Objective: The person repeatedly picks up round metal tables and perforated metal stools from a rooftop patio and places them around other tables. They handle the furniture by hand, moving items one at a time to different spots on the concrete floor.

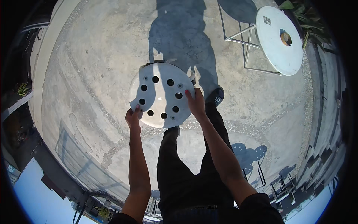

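A round white stool [161, 91] with a ring of dark holes in its seat is between my two hands in front of me. My left hand [133, 117] is closed on the seat's near left rim, its thumb on top. At the right rim my right hand [196, 102] grips the seat, also with the thumb on top and the fingers underneath. Most of the stool's legs are hidden below the seat; only small parts show past its far edge. My shadow falls across part of the seat.
A round white table [276, 41] with metal legs stands at the far right, a small brownish round object [286, 38] on it. Plants [309, 18] grow beyond it. My right shoe [218, 96] is beside the stool on the concrete floor [104, 67]. More furniture stands at the lower right.
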Available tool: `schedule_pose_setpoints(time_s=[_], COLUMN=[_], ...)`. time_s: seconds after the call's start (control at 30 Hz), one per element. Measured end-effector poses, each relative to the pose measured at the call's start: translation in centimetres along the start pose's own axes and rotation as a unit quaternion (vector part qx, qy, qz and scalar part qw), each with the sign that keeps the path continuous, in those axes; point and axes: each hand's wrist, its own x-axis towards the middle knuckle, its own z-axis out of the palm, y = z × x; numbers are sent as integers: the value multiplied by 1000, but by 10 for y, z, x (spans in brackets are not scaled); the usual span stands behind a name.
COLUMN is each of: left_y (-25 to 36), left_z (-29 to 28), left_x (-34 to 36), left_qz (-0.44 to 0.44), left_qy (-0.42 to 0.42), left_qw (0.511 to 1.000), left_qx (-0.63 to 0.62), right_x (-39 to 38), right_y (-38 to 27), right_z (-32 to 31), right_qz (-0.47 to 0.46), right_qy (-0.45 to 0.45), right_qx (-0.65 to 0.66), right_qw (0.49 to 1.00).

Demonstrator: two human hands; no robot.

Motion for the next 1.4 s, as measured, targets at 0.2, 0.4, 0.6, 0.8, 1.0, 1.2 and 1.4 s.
schedule_pose_setpoints(time_s=[0.2,0.4,0.6,0.8,1.0,1.2,1.4], left_y=[92,170,190,176,160,130,79], left_z=[-60,-164,-149,-77,17,121,262], left_x=[-134,-311,-393,-440,-496,-547,-539], left_qz=[60,97,228,266,190,328,71], left_qy=[-114,-299,-459,-573,-631,-482,-403], left_qw=[991,948,857,769,742,783,895], left_qx=[-26,-60,46,95,122,214,179], right_x=[-109,-286,-394,-460,-478,-454,-375], right_y=[-45,-84,-29,38,90,118,174], right_z=[-76,-150,-189,-237,-302,-372,-449], right_qz=[-31,-67,-104,-65,-80,-57,-34], right_qy=[110,255,403,462,531,622,665], right_qx=[96,248,410,448,439,403,306], right_qw=[989,932,812,763,721,668,680])
